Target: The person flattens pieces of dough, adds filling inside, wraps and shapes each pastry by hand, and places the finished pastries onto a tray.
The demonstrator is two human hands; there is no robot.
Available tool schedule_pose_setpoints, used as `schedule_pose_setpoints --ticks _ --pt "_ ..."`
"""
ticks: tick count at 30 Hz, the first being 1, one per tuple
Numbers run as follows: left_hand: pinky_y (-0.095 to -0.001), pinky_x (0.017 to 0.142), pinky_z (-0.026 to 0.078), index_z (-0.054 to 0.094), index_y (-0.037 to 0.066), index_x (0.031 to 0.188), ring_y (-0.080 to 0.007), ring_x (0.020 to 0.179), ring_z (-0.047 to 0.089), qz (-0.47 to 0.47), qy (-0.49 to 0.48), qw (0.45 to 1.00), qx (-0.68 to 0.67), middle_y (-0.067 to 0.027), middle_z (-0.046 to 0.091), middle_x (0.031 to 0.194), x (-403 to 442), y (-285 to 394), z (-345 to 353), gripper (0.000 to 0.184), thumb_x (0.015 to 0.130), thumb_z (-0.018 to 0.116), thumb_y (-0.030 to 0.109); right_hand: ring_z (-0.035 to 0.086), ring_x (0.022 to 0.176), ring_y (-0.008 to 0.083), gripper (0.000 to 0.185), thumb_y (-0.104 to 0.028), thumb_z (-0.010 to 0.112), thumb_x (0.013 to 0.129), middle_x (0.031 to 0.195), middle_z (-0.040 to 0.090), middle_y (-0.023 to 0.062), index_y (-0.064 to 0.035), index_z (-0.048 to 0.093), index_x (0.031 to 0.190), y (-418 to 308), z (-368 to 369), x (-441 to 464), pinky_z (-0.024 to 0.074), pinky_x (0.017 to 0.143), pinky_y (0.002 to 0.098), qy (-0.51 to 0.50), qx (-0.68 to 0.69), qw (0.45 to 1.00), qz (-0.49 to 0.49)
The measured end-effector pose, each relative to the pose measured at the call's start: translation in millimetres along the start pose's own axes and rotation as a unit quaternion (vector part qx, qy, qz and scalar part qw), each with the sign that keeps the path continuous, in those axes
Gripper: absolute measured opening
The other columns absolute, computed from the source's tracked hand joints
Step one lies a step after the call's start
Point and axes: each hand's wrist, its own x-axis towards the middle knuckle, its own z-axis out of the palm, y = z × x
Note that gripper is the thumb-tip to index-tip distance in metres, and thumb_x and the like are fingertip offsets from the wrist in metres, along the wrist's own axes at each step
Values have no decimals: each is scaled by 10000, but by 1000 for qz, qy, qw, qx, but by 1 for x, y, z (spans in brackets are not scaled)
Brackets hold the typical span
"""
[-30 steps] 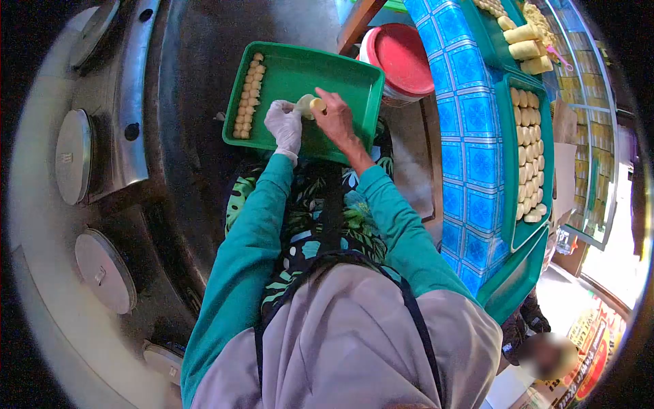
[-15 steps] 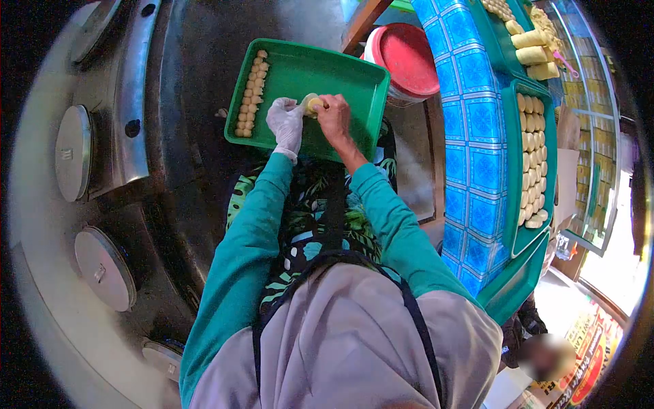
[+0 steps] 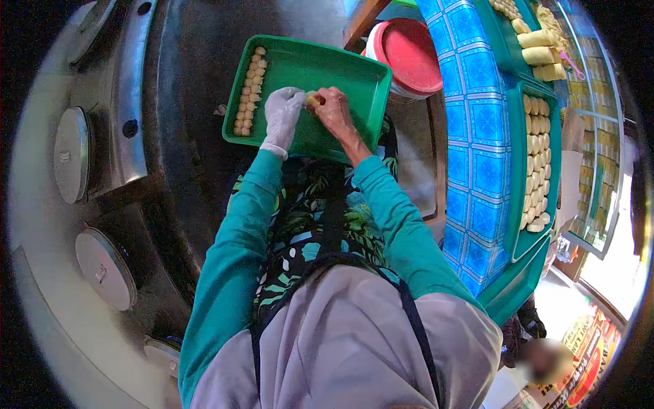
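Observation:
A small, pale yellow piece of dough [image 3: 312, 100] is pinched between my two hands above a green tray [image 3: 357, 71] on my lap. My left hand [image 3: 283, 117], in a whitish glove, has its fingers closed at the dough's left edge. From the other side my bare right hand [image 3: 332, 111] grips it with bent fingers, which hide most of the piece. Along the tray's left wall lie small rounded dough pieces [image 3: 249, 94] in tight rows.
At right, a table with a blue patterned cloth [image 3: 470, 123] bears another green tray [image 3: 514, 170] of pale dough pieces and several dough rolls [image 3: 539, 56]. A red-lidded bucket [image 3: 409, 58] stands behind my tray. Round metal lids [image 3: 73, 155] line the left. Another person [image 3: 528, 334] is at lower right.
The dough, seen before as a flat round, is now mostly covered by my fingers. My right hand has turned inward over it, and both hands have risen slightly.

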Motion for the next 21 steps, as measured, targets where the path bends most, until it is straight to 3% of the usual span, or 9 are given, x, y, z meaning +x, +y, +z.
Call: schedule_pose_setpoints --ticks 2,4,5,7,9,10,14,16,21 --pt "-347 749 516 741 25 923 -290 798 696 20 67 997 39 -175 714 847 -1 -9 0 247 790 646 211 613 724 354 128 -111 715 674 735 638 177 -22 680 760 -3 -2 4 495 672 446 10 -1 1000 6" --pt "-353 761 517 742 33 941 -298 829 698 0 52 998 36 -182 713 865 -2 -37 12 246 795 639 202 669 647 252 159 -90 774 689 743 691 157 -36 740 834 -2 -8 9 534 609 356 -49 46 992 105" --pt "-359 773 519 743 41 960 -306 860 699 -17 34 999 30 -190 711 883 -1 -48 19 247 801 632 194 669 647 252 159 -90 774 689 743 691 157 -36 740 834 -3 -8 11 534 609 356 -51 49 992 105" --pt "-372 794 520 740 53 999 -306 887 698 -13 60 994 88 -196 708 911 -18 -18 23 257 808 611 167 654 560 168 142 -81 782 700 697 699 114 -39 753 833 -2 -11 15 533 521 288 -90 133 959 235" --pt "-372 792 522 741 55 996 -311 884 697 -42 90 994 38 -198 706 913 -19 -21 33 248 816 597 148 644 547 153 124 -74 772 721 697 695 96 -25 748 833 1 -14 13 528 500 268 -92 177 949 244" --pt "-367 780 522 743 47 966 -288 845 704 -3 125 992 8 -187 712 886 -14 -31 38 230 820 587 132 634 534 137 108 -67 762 741 698 692 77 -11 743 832 4 -15 14 523 478 248 -93 222 938 250" --pt "-337 721 532 735 12 956 -243 788 704 -21 115 992 -51 -160 724 845 -14 -21 38 220 817 609 128 644 545 156 129 -42 734 773 727 697 97 25 725 883 14 -20 16 525 481 260 -109 316 898 286" --pt "-287 662 530 706 -30 960 -193 746 686 -109 21 925 -364 -116 713 819 -15 -8 33 217 820 643 123 649 562 157 151 -19 704 800 753 699 109 44 708 937 14 -28 13 521 477 257 -106 367 863 330" --pt "-252 654 536 671 -66 1012 -173 758 679 -103 -67 892 -434 -98 700 879 -24 2 29 239 825 673 84 658 606 147 158 -42 690 822 760 698 100 36 708 959 7 -33 2 510 482 250 -120 390 869 278"
